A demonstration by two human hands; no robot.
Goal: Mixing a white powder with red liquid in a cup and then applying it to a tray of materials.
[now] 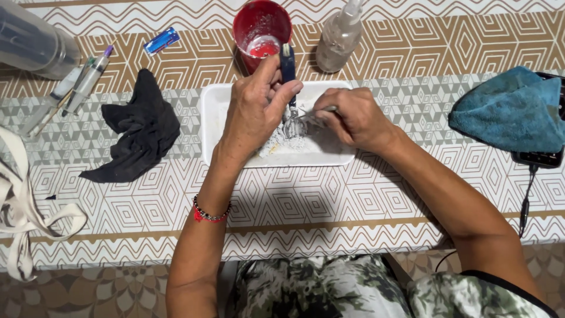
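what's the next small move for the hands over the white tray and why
Probably keep the left hand steady on the blue-handled tool and work the right hand's thin metal pick further into the whitish lump. The lump sits pinned over the white tray, crumbs already lying below it.

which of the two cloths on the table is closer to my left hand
The black cloth, crumpled just left of the white tray under your left hand; the blue cloth lies far right.
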